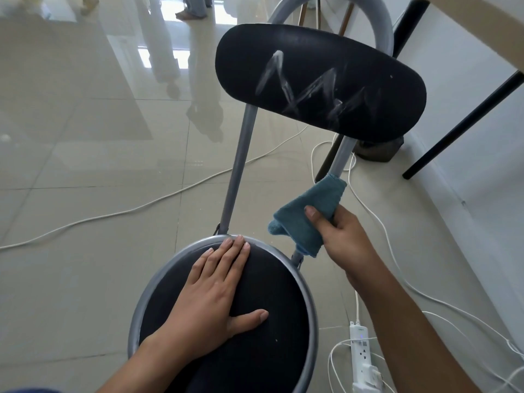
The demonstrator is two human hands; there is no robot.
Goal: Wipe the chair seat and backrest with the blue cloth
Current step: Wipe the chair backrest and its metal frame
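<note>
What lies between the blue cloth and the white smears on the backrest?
In the head view, only the grey frame tube spans that gap, running from the cloth in the right hand up to the backrest. Behind it are floor and white cables.

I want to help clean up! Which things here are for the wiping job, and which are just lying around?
For the job:
blue cloth, held in the right hand
chair seat, with the left hand flat on it
backrest, with white smears

Just lying around:
power strip
white cables on the floor
table leg
</note>
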